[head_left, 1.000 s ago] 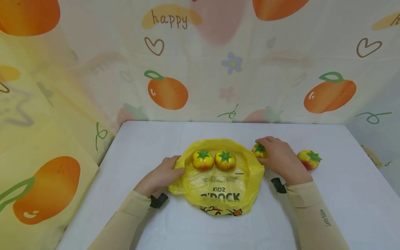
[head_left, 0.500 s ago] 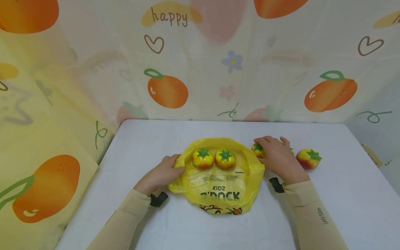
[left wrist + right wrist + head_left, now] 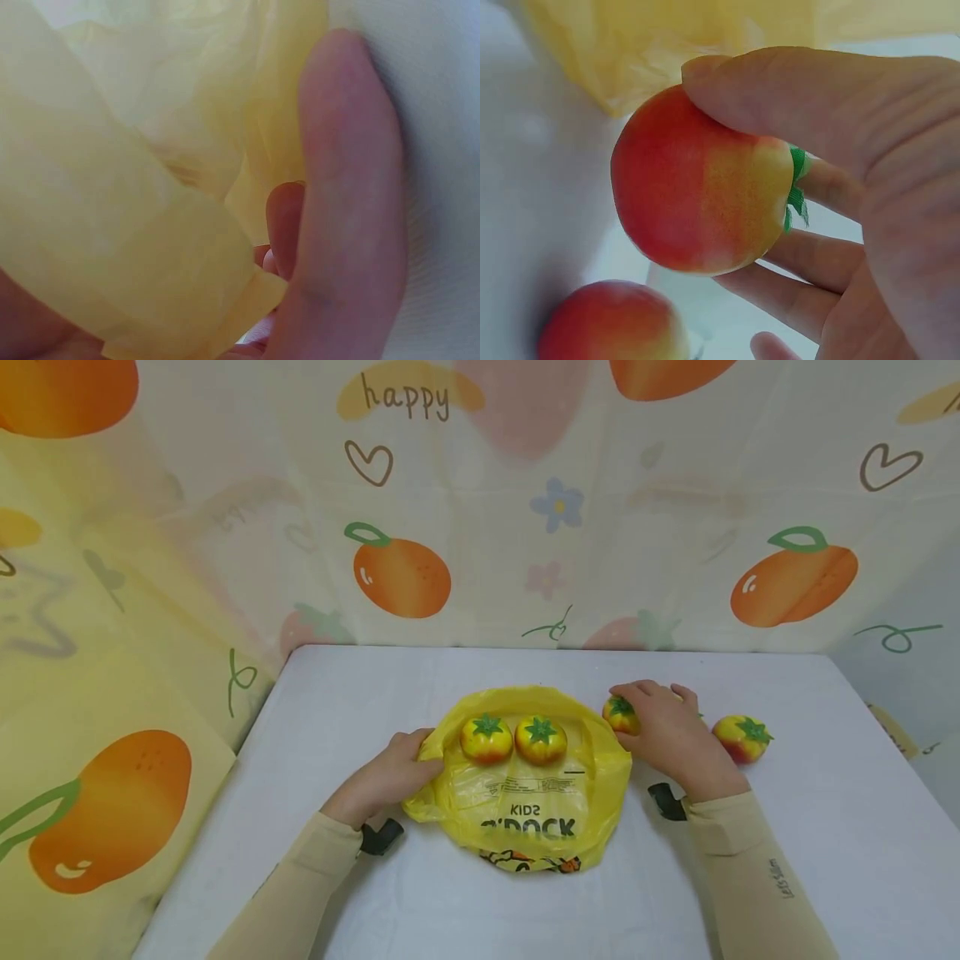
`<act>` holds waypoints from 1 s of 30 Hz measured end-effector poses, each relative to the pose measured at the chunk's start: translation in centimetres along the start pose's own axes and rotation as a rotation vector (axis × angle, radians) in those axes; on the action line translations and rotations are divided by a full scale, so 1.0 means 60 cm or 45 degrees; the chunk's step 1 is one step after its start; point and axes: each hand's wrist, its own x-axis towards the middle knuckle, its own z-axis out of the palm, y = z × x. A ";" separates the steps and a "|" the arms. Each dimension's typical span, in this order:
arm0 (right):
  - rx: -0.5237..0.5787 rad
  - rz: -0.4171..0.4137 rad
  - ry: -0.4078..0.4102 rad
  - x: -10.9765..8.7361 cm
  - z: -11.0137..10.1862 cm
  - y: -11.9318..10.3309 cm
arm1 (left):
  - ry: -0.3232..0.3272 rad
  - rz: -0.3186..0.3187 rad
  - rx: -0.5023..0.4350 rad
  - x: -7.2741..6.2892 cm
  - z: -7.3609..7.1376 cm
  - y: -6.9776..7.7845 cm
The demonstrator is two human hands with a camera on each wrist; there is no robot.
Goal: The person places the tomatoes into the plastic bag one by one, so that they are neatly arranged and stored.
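Observation:
A yellow plastic bag (image 3: pixel 540 810) lies with its mouth spread, and two yellow-red toy tomatoes (image 3: pixel 486 740) with green leaf tops sit inside it. My left hand (image 3: pixel 386 781) holds the bag's left rim, thumb over the plastic; in the left wrist view the thin film (image 3: pixel 172 247) runs between thumb and fingers. Beside the right rim, my right hand (image 3: pixel 671 731) grips another toy tomato (image 3: pixel 621 713) between thumb and fingers. In the right wrist view this gripped tomato (image 3: pixel 697 187) shows its red base, its leaf top toward the palm.
One toy tomato (image 3: pixel 741 739) rests on the white table (image 3: pixel 825 827) right of my right hand. Another shows only slivers behind that hand's fingers. A further tomato (image 3: pixel 615 326) appears low in the right wrist view. A fruit-printed cloth (image 3: pixel 495 527) hangs behind the table.
An outer finger of my right hand has lifted, baring a bit of the tomato behind it. The bag's right rim has shifted slightly left. My left hand stays at its rim.

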 end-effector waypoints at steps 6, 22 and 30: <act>0.053 -0.039 0.045 -0.010 -0.022 0.005 | 0.003 -0.016 0.007 -0.001 0.000 0.001; 0.149 -0.035 0.107 -0.034 -0.057 -0.011 | -0.010 -0.048 0.015 -0.010 -0.007 0.003; 0.170 -0.109 0.132 -0.060 -0.065 -0.042 | -0.002 -0.033 0.011 -0.006 -0.002 0.003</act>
